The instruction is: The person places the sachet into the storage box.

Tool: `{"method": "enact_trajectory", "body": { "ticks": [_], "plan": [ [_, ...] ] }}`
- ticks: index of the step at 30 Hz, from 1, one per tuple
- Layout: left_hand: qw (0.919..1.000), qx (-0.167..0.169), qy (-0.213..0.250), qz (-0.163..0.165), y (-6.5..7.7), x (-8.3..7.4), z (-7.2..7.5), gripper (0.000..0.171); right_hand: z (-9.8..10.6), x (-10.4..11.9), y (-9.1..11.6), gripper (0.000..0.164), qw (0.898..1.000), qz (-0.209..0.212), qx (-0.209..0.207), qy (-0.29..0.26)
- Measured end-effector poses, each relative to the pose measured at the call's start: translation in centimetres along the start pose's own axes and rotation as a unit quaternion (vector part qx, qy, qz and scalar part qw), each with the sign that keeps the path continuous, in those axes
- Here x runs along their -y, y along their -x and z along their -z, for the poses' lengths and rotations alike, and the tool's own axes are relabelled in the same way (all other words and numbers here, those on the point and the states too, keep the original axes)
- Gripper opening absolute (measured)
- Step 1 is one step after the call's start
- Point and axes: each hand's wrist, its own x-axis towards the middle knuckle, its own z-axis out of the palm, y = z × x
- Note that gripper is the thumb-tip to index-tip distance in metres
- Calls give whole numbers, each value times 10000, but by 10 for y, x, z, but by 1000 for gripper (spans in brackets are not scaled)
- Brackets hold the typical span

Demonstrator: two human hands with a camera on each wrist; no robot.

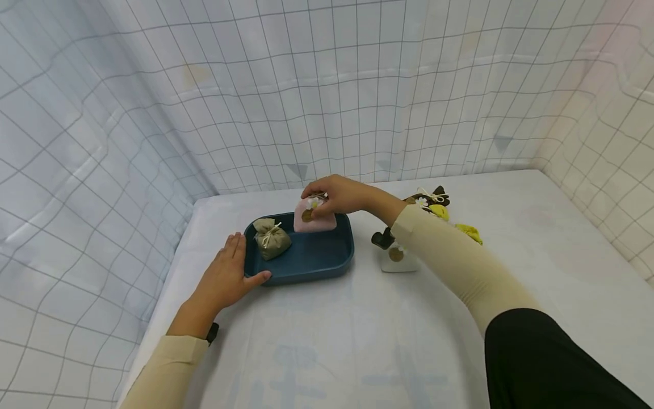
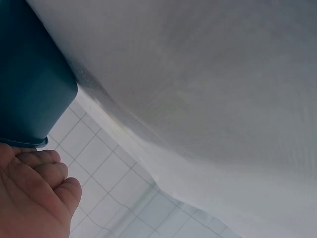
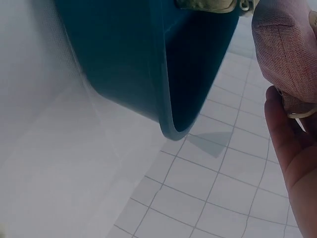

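Observation:
A pink drawstring pouch [image 1: 317,223] with a white flower and a round brown tag hangs over the back right part of a dark blue tray [image 1: 311,275]. My right hand [image 1: 337,192] pinches it by the gathered neck; the right wrist view shows the pouch's woven body [image 3: 287,54] above the tray's rim. Against the tray's left side lies my left hand [image 1: 230,272], its fingers fairly straight and the thumb at the front corner. Inside the tray, at the left, sits an olive-green pouch [image 1: 273,241] tied with pale cord.
Right of the tray stands a white pouch [image 1: 397,260] with a dark top, partly behind my right forearm. Farther back are a dark brown pouch [image 1: 440,196] and yellow cloth pieces [image 1: 469,232], also partly covered. Gridded white curtain [image 1: 352,102] surrounds the white table [image 1: 306,341].

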Motion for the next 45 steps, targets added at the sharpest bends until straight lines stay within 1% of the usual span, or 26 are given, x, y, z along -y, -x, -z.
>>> {"method": "enact_trajectory", "body": {
  "ticks": [10, 18, 22, 26, 29, 34, 39, 42, 45],
  "plan": [
    [10000, 56, 61, 16, 0, 3, 1, 116, -14, -3, -28, 40, 9992, -142, 375, 21],
    [10000, 64, 49, -12, -1, 3, 2, 115, -16, 0, -44, 35, 9971, -265, 691, 178],
    [10000, 30, 50, -42, -2, 2, 2, 115, -19, -2, -50, 35, 9961, -328, 780, 239],
    [10000, -14, 49, -66, -1, 0, 2, 114, -24, -5, -54, 32, 9952, -393, 836, 329],
    [10000, -11, 38, -38, -1, 0, 3, 114, -28, -2, -55, 29, 9946, -417, 873, 381],
    [10000, 21, 59, -11, -1, 0, 4, 113, -32, 5, -54, 28, 9918, -574, 985, 582],
    [10000, 43, 73, -4, 0, 0, 4, 113, -38, 3, -53, 25, 9895, -597, 1082, 745],
    [10000, 25, 58, -9, 0, -1, 4, 113, -41, 3, -52, 24, 9867, -612, 1235, 860],
    [10000, 10, 79, -4, 0, -1, 3, 113, -44, 3, -51, 28, 9812, -755, 1483, 979]
  ]
}}
